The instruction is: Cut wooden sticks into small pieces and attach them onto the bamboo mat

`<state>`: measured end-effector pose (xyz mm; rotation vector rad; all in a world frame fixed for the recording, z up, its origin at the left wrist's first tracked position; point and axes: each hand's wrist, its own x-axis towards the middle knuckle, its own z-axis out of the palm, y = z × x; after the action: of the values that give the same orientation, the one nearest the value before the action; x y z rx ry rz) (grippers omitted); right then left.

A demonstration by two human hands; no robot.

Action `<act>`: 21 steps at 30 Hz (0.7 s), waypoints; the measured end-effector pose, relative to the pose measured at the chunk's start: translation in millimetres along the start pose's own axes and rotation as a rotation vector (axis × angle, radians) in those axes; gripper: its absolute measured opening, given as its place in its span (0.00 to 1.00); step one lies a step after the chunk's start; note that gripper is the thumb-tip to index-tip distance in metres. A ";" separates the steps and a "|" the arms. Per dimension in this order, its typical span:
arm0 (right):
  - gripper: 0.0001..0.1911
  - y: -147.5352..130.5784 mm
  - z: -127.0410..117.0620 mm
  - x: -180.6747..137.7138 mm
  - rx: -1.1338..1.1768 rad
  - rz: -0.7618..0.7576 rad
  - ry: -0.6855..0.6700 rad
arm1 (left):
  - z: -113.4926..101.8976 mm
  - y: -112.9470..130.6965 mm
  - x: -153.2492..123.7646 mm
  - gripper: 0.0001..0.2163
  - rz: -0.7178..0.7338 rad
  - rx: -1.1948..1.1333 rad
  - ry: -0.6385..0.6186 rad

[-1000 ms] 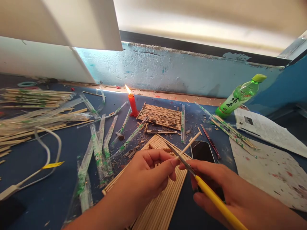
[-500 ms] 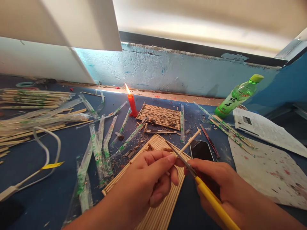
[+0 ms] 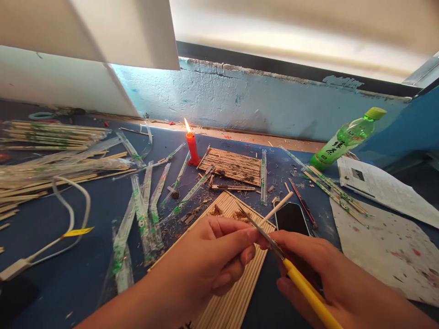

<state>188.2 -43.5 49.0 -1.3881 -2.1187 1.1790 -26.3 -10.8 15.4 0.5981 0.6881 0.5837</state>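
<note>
My left hand [image 3: 222,256] pinches a pale round wooden chopstick [image 3: 279,205] between thumb and forefinger. The stick points up and to the right; its lower part is hidden by the fingers. My right hand [image 3: 308,265] is closed around the yellow handle of a slim pointed metal tool [image 3: 291,274] that looks like a file. Its grey tapered end lies across the chopstick, close to my left fingertips. Under both hands is a panel of chopsticks laid side by side [image 3: 236,292], with short cut pieces on its far end.
A lit red candle [image 3: 192,148] stands beside a smaller stick panel [image 3: 231,165] with dark crumbs. A utility knife [image 3: 233,188], a phone [image 3: 292,218], green wrappers [image 3: 140,219], bundled chopsticks [image 3: 55,135], a white cable [image 3: 72,205], papers [image 3: 380,237] and a tilted green bottle [image 3: 343,141] surround the work.
The whole view has shifted slightly, so the things on the table appear a little farther right. Both hands keep their grips, and the tool still crosses the chopstick.
</note>
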 end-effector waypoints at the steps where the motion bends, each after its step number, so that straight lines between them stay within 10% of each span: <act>1: 0.19 0.5 0.7 -0.3 0.006 0.010 0.010 | -0.4 0.0 0.1 0.14 0.000 0.015 0.004; 14: 0.02 5.6 -3.1 -0.6 0.105 0.111 -0.083 | 2.4 -3.5 0.1 0.13 0.025 0.019 0.029; 21: 0.23 11.9 -2.5 -5.9 0.044 0.093 -0.061 | 0.6 -1.9 -3.3 0.15 -0.005 -0.033 0.013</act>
<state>199.6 -45.4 41.9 -1.4630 -2.0755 1.3111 -27.3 -14.4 15.8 0.5621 0.6902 0.5939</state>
